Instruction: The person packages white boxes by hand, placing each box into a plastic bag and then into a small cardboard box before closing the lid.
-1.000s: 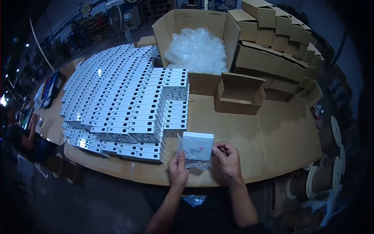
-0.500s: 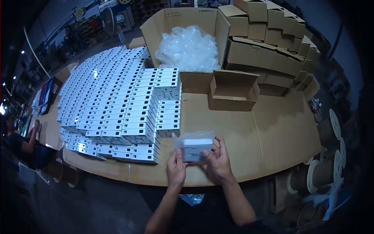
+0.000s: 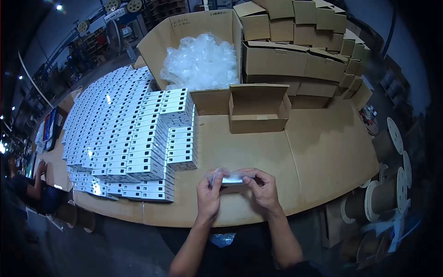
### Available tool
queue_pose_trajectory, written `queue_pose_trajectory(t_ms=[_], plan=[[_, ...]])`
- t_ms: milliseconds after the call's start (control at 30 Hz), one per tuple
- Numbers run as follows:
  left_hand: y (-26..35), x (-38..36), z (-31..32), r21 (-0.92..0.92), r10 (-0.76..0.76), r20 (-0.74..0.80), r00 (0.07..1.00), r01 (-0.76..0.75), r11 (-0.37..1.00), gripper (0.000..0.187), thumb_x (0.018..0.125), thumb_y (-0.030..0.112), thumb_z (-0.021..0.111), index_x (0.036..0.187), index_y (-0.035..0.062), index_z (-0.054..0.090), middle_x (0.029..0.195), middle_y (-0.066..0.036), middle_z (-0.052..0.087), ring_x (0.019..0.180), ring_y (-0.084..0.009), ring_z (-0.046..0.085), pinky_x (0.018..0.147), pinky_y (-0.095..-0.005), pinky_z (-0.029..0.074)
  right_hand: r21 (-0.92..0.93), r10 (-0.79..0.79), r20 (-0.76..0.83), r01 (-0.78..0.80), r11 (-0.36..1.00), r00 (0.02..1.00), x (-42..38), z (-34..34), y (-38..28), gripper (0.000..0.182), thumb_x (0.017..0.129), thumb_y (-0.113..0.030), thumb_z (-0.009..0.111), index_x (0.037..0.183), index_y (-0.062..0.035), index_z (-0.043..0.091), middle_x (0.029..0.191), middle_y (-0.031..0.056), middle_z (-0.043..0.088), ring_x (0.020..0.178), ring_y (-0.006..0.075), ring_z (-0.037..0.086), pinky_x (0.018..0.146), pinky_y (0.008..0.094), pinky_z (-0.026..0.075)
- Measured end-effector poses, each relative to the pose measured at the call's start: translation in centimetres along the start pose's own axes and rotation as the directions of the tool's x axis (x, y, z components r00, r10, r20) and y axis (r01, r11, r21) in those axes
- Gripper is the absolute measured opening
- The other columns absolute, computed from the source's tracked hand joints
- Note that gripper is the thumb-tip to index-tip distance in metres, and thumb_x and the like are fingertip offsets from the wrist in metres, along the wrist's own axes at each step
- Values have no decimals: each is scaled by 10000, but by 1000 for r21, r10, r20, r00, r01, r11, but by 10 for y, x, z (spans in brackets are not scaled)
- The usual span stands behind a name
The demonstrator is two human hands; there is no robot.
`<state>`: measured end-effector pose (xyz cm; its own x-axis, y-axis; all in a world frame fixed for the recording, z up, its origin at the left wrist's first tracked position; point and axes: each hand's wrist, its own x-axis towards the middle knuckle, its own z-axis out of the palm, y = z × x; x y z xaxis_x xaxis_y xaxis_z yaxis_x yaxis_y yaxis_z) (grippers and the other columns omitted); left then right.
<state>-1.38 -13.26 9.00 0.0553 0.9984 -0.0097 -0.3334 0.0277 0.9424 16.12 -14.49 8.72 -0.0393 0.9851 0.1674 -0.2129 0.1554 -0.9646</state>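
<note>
Both hands work at the near edge of the table (image 3: 323,152), just in front of the person. The left hand (image 3: 208,196) and the right hand (image 3: 263,189) each pinch one end of a small white box (image 3: 230,178) that sits inside a clear bag (image 3: 220,173); the box lies flat and edge-on to the camera, so only its thin side shows.

The box looks light and stiff, easily carried by fingertips alone. The bag is thin, soft film, likely slippery and quick to crumple, so the firm hold is on the box's edges through the plastic, not on the loose film.

To the left stand dense rows of white boxes (image 3: 134,134), stacked in tiers. At the far side an open carton (image 3: 184,32) holds a heap of bags (image 3: 200,62). Right of it brown boxes (image 3: 295,46) are piled up, and one open brown box (image 3: 258,108) stands in front of them. At the far left edge another person (image 3: 27,189) is partly seen.
</note>
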Motion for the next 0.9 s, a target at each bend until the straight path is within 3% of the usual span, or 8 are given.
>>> queue_pose_trajectory(t_ms=[167,200,300,500,667,767,800,900], plan=[[-14,20,20,54,-1,-73,997,5,999,274,1076,220,602,1025,-23,718,1004,-69,712,963,-129,650,883,-290,525,68,20,-296,0,998,955,7,-18,0,185,1017,-80,666,1139,56,697,1207,121,709,1101,163,648,991,304,504],[-10,24,28,37,-10,-98,995,14,999,291,1078,238,598,1036,-21,723,979,-60,714,930,-128,659,830,-290,549,147,-80,-304,130,981,949,14,-17,-9,161,987,-51,686,1122,21,734,1279,133,687,1143,193,645,986,318,508],[-10,38,42,33,-74,-134,988,79,996,316,1078,270,597,1038,-15,726,971,-66,718,886,-135,671,790,-303,575,-206,-379,-60,360,910,923,19,-40,-13,247,927,-12,723,1172,-41,746,1337,172,655,1180,244,641,990,347,512],[-14,58,51,-68,-171,-33,985,169,983,345,1101,268,530,1039,-8,727,960,-105,726,877,-175,709,777,-341,607,-435,-157,47,161,886,987,35,-66,-29,397,798,-13,814,1185,-80,759,1124,124,765,1083,298,708,1010,399,522],[14,58,51,-162,-141,142,980,164,973,345,1081,206,563,1349,-10,578,1154,-121,677,982,-190,703,826,-314,605,-517,-163,107,195,833,981,47,-73,-35,365,801,-29,811,1159,-46,743,1174,127,743,1212,321,648,1027,419,513],[3,58,28,234,124,367,922,-220,947,310,1026,120,654,1315,14,617,1154,-115,676,1012,-183,682,878,-290,560,-573,-227,187,294,765,956,52,-70,-47,353,806,-47,810,1150,-33,730,1192,106,719,1208,339,618,999,424,521],[3,57,20,207,-52,345,937,-21,978,315,966,36,713,1272,8,644,1167,-112,678,1061,-181,652,938,-291,511,-620,-224,225,316,718,948,53,-69,-53,349,805,-50,810,1144,-34,730,1197,100,713,1187,339,620,988,423,524],[4,63,8,353,40,366,930,-178,919,288,965,36,709,1244,-13,654,1144,-114,685,1095,-174,634,918,-290,514,-725,-189,378,417,549,906,57,-60,-68,328,818,-35,786,1135,-52,704,1092,96,685,977,333,660,853,415,558]])
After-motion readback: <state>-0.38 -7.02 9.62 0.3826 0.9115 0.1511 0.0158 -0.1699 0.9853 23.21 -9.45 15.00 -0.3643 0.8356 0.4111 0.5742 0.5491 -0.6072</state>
